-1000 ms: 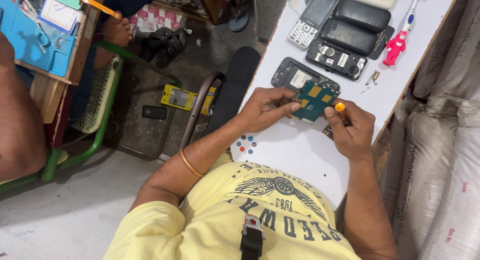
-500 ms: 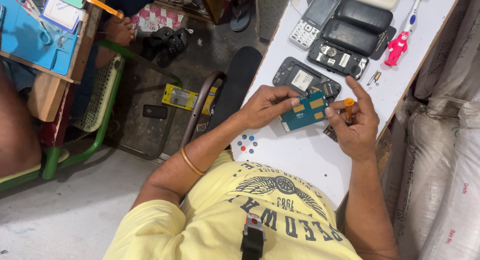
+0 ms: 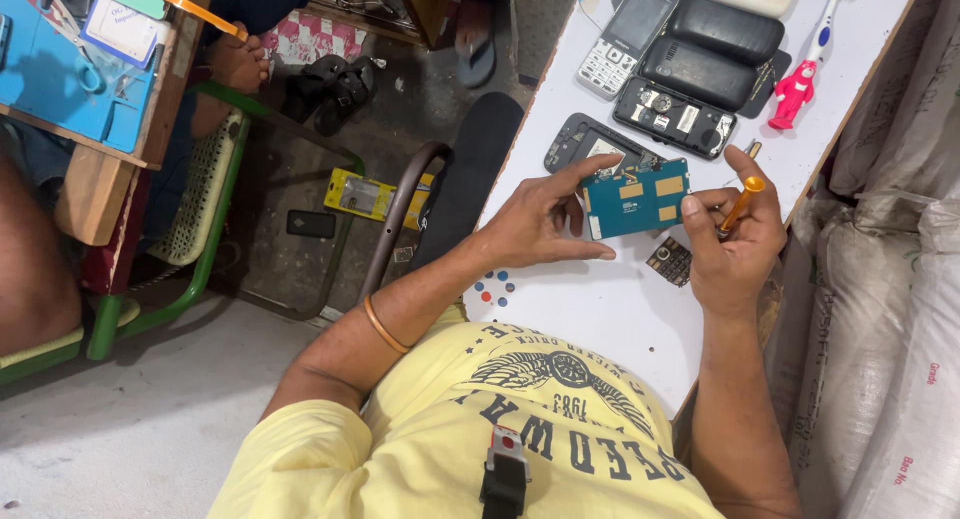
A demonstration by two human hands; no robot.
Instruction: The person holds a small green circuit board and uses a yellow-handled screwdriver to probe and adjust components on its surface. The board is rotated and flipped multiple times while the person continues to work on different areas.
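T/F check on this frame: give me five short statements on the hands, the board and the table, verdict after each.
1. The left hand and right hand both grip the blue circuit board. True.
2. The right hand also holds an orange-handled screwdriver. True.
3. The circuit board lies flat on the white table with no hand on it. False: it is held up between both hands.
4. A red and white toothbrush lies near the table's far edge. True.
5. The grey keypad phone sits in the person's lap. False: it lies on the table beside the dark phone shells.
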